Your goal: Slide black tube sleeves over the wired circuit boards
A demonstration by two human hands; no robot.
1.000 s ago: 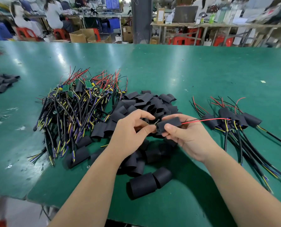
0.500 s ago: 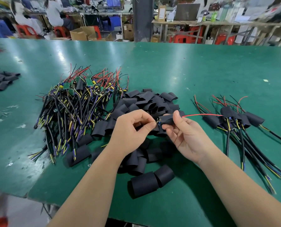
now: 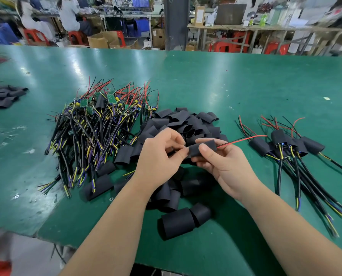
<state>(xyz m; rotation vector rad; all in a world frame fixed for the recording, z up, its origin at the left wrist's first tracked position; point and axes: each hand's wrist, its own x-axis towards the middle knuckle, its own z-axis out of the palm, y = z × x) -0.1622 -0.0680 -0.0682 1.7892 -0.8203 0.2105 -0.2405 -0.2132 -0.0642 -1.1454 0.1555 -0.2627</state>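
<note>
Both grips meet just above the glossy green desk [image 3: 245,86]. My right grip [image 3: 226,166] pinches a matte black tube sleeve [image 3: 202,148], soft and slightly flattened, with the thumb on top. My left grip [image 3: 162,154] pinches its left end. A thin red wire [image 3: 242,140] juts from its right end. Loose sleeves [image 3: 186,120] lie heaped beneath, and bare wired boards [image 3: 98,124] lie to the left.

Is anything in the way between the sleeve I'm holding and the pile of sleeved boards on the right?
Nothing visible. The sleeve, pinched in the right hand, is separated from the sleeved pile only by bare green table. Its red wire points toward that pile.
</note>
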